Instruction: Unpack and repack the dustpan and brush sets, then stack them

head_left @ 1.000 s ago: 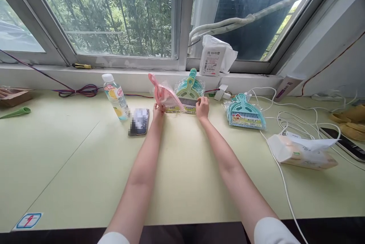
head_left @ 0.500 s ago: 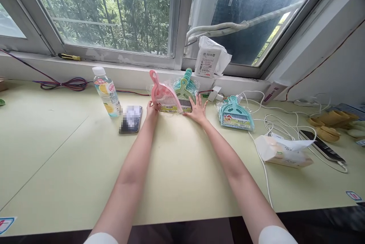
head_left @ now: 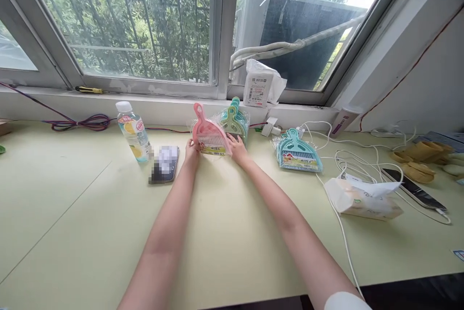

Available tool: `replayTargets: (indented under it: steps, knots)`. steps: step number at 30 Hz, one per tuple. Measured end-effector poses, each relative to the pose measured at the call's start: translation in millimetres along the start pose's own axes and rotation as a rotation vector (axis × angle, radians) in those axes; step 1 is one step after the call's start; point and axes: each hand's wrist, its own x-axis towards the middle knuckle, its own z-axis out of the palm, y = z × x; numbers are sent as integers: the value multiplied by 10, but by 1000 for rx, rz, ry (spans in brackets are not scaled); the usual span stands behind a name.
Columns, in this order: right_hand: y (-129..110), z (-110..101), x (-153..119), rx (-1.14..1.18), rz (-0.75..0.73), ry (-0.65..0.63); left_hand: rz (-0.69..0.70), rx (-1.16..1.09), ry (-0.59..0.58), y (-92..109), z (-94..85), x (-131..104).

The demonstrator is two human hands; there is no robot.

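A pink dustpan and brush set (head_left: 211, 137) in clear wrapping leans upright near the window wall. My left hand (head_left: 192, 151) is closed on its lower left edge. My right hand (head_left: 238, 149) grips the lower right edge, its fingers reaching behind the pink set. Just behind and to the right stand green dustpan and brush sets (head_left: 233, 118), also wrapped, partly covered by the pink one and my right fingers. Farther right, a stack of teal dustpan and brush sets (head_left: 297, 151) lies by itself on the table.
A drink bottle (head_left: 133, 131) and a phone (head_left: 165, 165) are left of my hands. On the right are a tissue pack (head_left: 362, 198), white cables (head_left: 353, 155) and another phone (head_left: 415, 189). A white package (head_left: 258, 89) sits on the sill, a yellow-handled tool (head_left: 89, 90) farther left.
My right hand has drawn its spread fingers off the green sets and closed at the pink set's right edge. My left hand keeps its hold. The view has tilted up slightly.
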Motion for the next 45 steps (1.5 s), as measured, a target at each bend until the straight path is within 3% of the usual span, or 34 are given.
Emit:
replayTargets:
  steps: [6,12,19,26,32,38,42,45]
  knots:
    - [161,71,134,-79,61,38,-2,-2,-12,4,-12,9]
    - [296,150,221,-124,105,-35,-9,8,-12,-18,-11,27]
    - [337,212,305,-109,135,-59,-6,44,-14,-31,-9,50]
    - [332,156,218,-115,120,-68,-21,64,-33,-47,-5,57]
    - [221,45,87,-82,129,-6,-29,101,-39,-31,10,44]
    - [98,-41,-177,69,388,248,-27,114,-25,-9,26,36]
    - [-176,-123,-326,253,477,227,-28,99,-27,-5,56,50]
    - [-531,-190,-453,443,442,160,-28,83,-49,-10,86,50]
